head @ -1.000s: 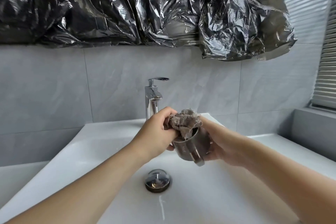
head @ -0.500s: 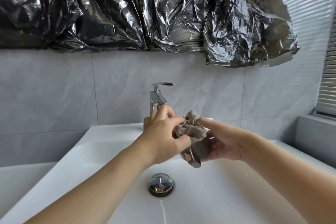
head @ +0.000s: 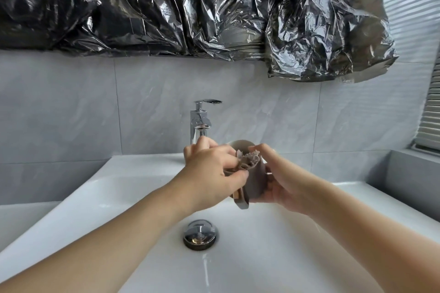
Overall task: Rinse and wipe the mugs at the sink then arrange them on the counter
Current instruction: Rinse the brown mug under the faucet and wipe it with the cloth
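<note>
Reaching in from the lower left, the left hand hovering over the middle of the sink, fingers curled and pinching a bunched grey-brown cloth against the mug. Coming in from the lower right, the right hand cupping the mug from its right side, fingers curled round the wall, forefinger stretched over the rim toward the cloth. Mug being held in the air above the basin, just in front of the chrome tap at the back edge, tipped with its grey handle pointing down toward the drain plug.

Compared with half a second ago: mug now turned so more of its pale rim is showing behind the cloth; cloth sitting lower and more tucked under the left fingers; right forefinger lifted higher over the rim. Crumpled silver foil hanging along the tiled wall above.
</note>
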A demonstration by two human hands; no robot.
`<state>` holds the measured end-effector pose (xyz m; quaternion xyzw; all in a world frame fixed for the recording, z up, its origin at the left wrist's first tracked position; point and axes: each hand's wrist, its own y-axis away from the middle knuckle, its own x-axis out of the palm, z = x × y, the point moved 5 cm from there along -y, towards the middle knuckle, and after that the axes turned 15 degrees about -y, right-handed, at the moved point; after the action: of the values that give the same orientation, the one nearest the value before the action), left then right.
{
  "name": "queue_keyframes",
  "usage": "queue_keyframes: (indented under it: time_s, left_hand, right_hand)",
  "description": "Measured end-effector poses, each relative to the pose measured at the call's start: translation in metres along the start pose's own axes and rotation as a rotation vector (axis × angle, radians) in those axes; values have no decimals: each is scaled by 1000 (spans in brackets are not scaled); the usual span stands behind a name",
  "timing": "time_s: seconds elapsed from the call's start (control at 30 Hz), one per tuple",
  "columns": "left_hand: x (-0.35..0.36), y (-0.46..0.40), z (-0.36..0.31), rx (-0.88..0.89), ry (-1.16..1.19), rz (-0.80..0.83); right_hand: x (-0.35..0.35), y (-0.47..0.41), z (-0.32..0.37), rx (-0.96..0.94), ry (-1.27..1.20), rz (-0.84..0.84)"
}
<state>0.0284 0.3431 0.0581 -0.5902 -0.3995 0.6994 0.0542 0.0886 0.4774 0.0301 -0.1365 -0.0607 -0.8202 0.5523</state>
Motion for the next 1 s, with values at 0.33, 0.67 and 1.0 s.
queue_keyframes:
  time_s: [0.33, 0.67, 1.0]
  left_hand:
    - [-5, -5, 12, -11, 309, 89]
    - [1, -2, -17, 217, -128, 44]
    - [14, 7, -10, 259, -323, 251]
  right_hand:
    - [8, 5, 0, 17, -8, 35]
    - [-5, -4, -3, 18, -25, -78]
    - [-11, -4, -3, 52, 287, -72]
